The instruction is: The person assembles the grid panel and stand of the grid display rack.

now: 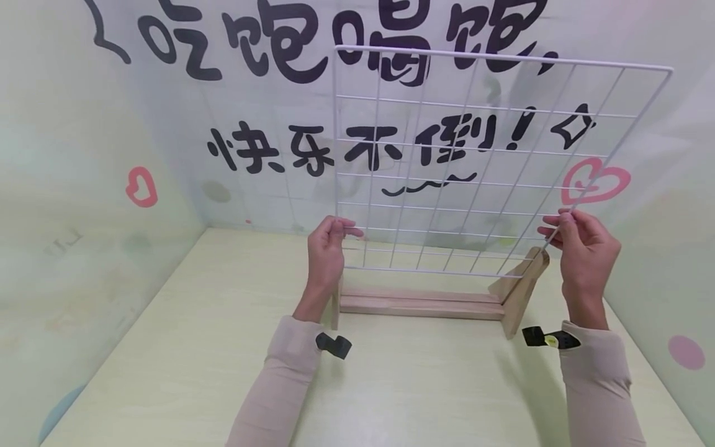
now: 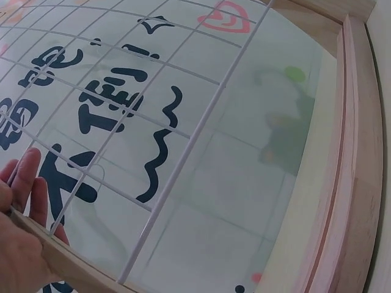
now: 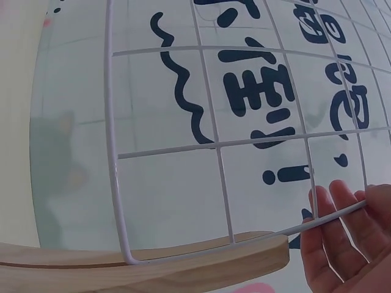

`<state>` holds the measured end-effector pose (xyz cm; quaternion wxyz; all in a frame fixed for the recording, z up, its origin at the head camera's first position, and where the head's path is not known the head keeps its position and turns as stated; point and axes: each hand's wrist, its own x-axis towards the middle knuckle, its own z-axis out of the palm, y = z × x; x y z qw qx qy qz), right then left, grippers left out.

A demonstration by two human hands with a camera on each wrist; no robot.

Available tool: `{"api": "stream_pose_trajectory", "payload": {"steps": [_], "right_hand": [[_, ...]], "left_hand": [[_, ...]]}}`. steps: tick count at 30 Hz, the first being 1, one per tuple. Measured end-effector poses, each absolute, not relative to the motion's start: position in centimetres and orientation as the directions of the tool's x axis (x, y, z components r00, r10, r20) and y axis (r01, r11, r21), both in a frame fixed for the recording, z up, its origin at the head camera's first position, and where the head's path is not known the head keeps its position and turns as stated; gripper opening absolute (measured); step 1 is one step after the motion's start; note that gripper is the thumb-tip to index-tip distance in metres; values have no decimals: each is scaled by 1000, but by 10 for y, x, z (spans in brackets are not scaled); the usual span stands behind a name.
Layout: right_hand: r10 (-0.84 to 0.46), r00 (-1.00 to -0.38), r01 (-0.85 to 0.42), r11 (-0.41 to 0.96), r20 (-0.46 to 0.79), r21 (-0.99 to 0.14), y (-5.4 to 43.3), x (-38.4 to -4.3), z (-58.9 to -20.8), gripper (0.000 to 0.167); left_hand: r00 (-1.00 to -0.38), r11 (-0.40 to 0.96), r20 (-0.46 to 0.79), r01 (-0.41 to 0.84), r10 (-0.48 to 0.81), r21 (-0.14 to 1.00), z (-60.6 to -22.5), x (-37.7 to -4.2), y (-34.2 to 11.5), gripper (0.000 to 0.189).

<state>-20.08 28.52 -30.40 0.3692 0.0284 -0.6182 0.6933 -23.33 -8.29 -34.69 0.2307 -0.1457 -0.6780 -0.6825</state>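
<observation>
A white wire grid panel (image 1: pixel 411 144) stands upright, leaning back, between both hands. My left hand (image 1: pixel 326 251) pinches its left side wire between thumb and fingers, low down. On the opposite side, my right hand (image 1: pixel 589 254) grips the right side wire, fingers behind the mesh. Below is a wooden stand with a grooved base rail (image 1: pixel 421 307). The panel's lower right corner lies along the slot of the right upright (image 3: pixel 214 268), and its lower left corner meets the left upright (image 2: pixel 79 262). A gap shows between the bottom wire (image 2: pixel 186 152) and the rail.
The stand rests on a pale wood-grain table (image 1: pixel 424 385). A back wall (image 1: pixel 268 205) with large black lettering and pink hearts rises behind the panel, and printed side walls flank the table. Dark straps hang at both sleeve cuffs (image 1: pixel 598 351).
</observation>
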Motion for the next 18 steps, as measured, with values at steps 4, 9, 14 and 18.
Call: {"api": "stream_pose_trajectory", "payload": {"steps": [4, 9, 14, 18], "right_hand": [[476, -721, -562, 22, 503, -827, 285, -202, -305, 25], [489, -693, -587, 43, 530, -808, 284, -202, -309, 26], [506, -665, -610, 55, 549, -791, 283, -204, -315, 26], [506, -662, -623, 39, 553, -781, 283, -207, -318, 26]], "left_hand": [[-855, 32, 508, 508, -109, 861, -346, -234, -86, 32], [-867, 23, 485, 486, -111, 874, -346, -233, -91, 31], [-879, 12, 468, 469, -86, 883, -347, -233, -94, 30], [-878, 6, 472, 473, -78, 881, -349, -233, -97, 30]]}}
